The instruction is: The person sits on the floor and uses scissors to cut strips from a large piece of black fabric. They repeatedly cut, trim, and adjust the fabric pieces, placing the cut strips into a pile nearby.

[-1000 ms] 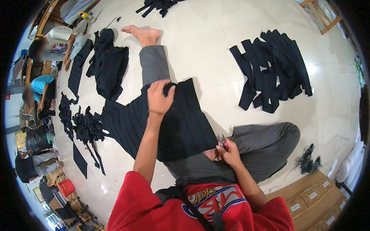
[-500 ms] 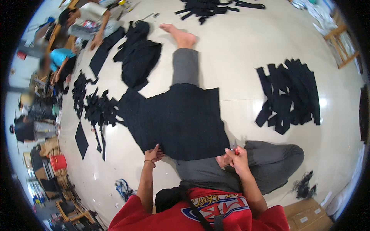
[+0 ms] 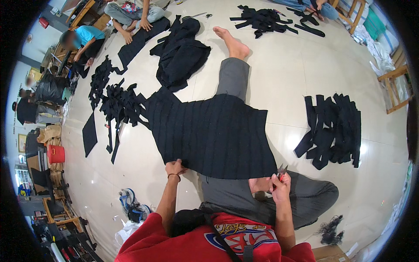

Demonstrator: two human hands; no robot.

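A wide piece of black cloth (image 3: 214, 135), marked with parallel seam-like lines, lies spread across my lap and outstretched leg. My left hand (image 3: 175, 167) is closed on its near left edge, the fingertips partly hidden by the cloth. At the near right corner, my right hand (image 3: 281, 187) is closed around small red-handled thread snips (image 3: 282, 169), blades pointing up beside the cloth edge. Whether that hand also pinches the corner is hard to see. My bare foot (image 3: 233, 43) shows beyond the cloth.
Black strips (image 3: 334, 131) lie to the right; other cut pieces (image 3: 122, 104) and a bundled black cloth (image 3: 181, 56) lie left. More strips (image 3: 264, 21) are at the far side. Co-workers (image 3: 89, 41) sit far left. Loose black threads (image 3: 331, 230) and blue-strapped footwear (image 3: 133, 205) lie nearby.
The view has turned, so the surroundings sit differently. My left fingers are now curled at the cloth edge. The snips' blades stand out more clearly beside the corner.
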